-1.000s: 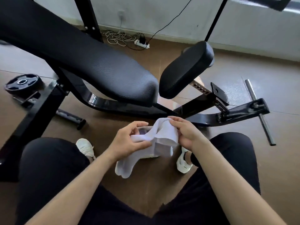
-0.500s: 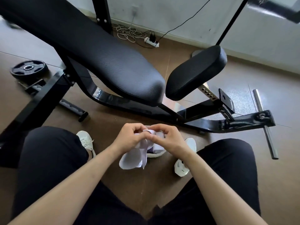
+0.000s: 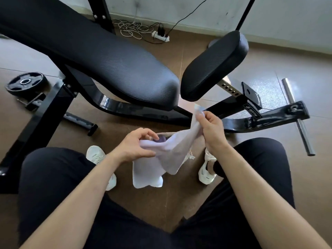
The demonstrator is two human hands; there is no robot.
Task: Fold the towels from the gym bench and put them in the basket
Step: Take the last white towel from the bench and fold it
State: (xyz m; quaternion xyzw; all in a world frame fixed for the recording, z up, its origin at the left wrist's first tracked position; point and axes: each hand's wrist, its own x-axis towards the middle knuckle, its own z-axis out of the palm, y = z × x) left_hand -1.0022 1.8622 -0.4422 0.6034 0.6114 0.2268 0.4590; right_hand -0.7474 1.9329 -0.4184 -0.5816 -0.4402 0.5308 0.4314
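Brown tiled floor (image 3: 161, 200), pale wall (image 3: 287, 18) at the far side, a power strip (image 3: 160, 35) with tangled cable at its foot. A weight plate (image 3: 26, 83) lies flat on the floor off the left side of the gym bench (image 3: 100, 56). Both bench pads show bare; no towel lies on any part of them that I can see.

The one towel (image 3: 161, 159) in view is white and held in the air between my knees, just off the near edge of the bench, touching neither pad nor floor as far as I can tell. My right hand (image 3: 212, 130) pinches one corner between thumb and fingers and holds it high, close to the gap between the two pads. My left hand (image 3: 134, 148) is lower, fingers curled, nipping the cloth along an upper edge. The rest hangs slack below in loose folds over my shoes (image 3: 206, 173).

Assessment: the hands are set apart and at unequal heights to draw the cloth out and find its edges, so folding appears barely begun. The lower portion is bunched and would need squaring before a clean fold.

Basket: not in view; its position cannot be reported.
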